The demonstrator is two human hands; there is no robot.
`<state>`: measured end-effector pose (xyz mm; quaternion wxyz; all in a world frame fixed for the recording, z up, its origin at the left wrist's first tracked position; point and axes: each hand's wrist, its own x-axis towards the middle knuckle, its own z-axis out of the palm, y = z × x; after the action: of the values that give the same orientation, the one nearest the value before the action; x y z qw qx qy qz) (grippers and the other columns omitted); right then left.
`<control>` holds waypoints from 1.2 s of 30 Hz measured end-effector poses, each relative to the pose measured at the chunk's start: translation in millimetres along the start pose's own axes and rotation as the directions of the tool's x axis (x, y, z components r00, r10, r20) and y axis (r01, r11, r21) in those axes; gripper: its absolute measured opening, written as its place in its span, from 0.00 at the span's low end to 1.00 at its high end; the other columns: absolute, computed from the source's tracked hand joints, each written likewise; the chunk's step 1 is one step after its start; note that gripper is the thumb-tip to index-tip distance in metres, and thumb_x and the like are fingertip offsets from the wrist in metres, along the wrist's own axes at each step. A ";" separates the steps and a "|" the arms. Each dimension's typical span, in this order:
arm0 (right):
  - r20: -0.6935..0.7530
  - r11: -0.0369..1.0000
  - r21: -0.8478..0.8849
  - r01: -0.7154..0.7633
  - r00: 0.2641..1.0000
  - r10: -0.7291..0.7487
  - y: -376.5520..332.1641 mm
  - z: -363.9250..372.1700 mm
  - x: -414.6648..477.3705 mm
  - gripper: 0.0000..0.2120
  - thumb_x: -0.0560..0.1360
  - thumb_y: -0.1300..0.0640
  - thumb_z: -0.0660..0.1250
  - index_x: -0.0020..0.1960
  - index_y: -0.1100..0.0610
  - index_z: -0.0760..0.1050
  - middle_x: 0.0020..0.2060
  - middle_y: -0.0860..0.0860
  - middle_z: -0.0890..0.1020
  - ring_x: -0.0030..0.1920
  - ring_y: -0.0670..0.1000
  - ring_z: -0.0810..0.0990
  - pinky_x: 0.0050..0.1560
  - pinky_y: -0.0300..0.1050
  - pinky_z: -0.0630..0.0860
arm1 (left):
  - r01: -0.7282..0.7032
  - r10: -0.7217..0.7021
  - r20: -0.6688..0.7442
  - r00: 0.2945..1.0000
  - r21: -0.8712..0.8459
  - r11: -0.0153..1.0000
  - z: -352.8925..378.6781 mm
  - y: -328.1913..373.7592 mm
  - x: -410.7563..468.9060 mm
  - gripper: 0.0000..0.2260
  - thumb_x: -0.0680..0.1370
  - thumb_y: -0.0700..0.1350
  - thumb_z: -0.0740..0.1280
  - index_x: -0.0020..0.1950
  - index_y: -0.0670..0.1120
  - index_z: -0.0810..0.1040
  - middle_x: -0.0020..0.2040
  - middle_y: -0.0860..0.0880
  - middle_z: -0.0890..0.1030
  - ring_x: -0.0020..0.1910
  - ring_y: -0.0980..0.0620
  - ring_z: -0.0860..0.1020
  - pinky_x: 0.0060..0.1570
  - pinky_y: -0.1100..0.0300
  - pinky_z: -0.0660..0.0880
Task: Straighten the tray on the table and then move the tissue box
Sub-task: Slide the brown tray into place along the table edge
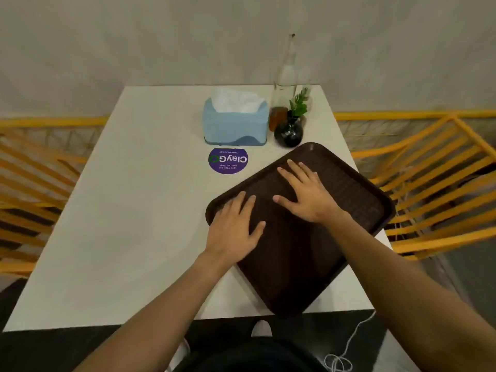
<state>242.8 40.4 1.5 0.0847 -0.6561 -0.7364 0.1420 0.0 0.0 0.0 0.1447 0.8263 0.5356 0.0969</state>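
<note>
A dark brown tray (346, 200) lies skewed on the right half of the white table (128, 210), one corner hanging past the right edge and another past the near edge. My left hand (233, 229) rests flat on the tray's left corner, fingers spread. Flat on the tray's middle lies my right hand (303, 194), fingers apart. Neither hand grips anything. A light blue tissue box (234, 124) with white tissue sticking up stands at the far middle of the table, apart from the tray.
A purple round sticker (228, 160) sits just in front of the tissue box. A small black vase with a green sprig (289, 132), an amber jar (274, 118) and a tall glass bottle (285, 73) stand right of the box. Yellow slatted chairs (434, 183) flank the table.
</note>
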 end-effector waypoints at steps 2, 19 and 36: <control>0.066 0.997 -0.063 0.045 0.997 -0.041 7.0 3.4 -0.6 0.41 0.76 0.27 0.54 0.82 0.42 0.47 0.82 0.47 0.44 0.80 0.53 0.40 0.76 0.67 0.43 | 0.052 -0.054 0.077 0.996 0.036 0.998 10.6 8.0 -6.1 0.34 0.79 0.69 0.51 0.80 0.52 0.60 0.80 0.45 0.62 0.77 0.42 0.64 0.72 0.44 0.63; 0.042 0.981 -0.160 -0.113 0.992 0.121 -46.0 63.0 -5.7 0.41 0.70 0.18 0.38 0.79 0.33 0.48 0.82 0.46 0.51 0.80 0.54 0.47 0.75 0.64 0.45 | 0.014 -0.048 0.136 0.990 0.241 0.970 -2.0 -53.2 -41.5 0.32 0.81 0.66 0.53 0.80 0.50 0.61 0.79 0.44 0.62 0.77 0.43 0.61 0.74 0.48 0.61; 0.306 0.988 -0.126 -0.092 0.944 0.127 -143.6 62.3 46.3 0.33 0.75 0.29 0.58 0.77 0.29 0.49 0.81 0.45 0.40 0.79 0.58 0.41 0.72 0.70 0.47 | 0.137 -0.178 0.100 0.979 0.327 0.935 -38.3 -154.5 -105.1 0.41 0.75 0.75 0.44 0.81 0.52 0.56 0.79 0.46 0.64 0.74 0.42 0.64 0.68 0.44 0.68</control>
<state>82.3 65.9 -14.2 -0.0775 -0.6687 -0.7097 0.2079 -187.3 -31.4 -17.5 0.0508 0.7977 0.5983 -0.0558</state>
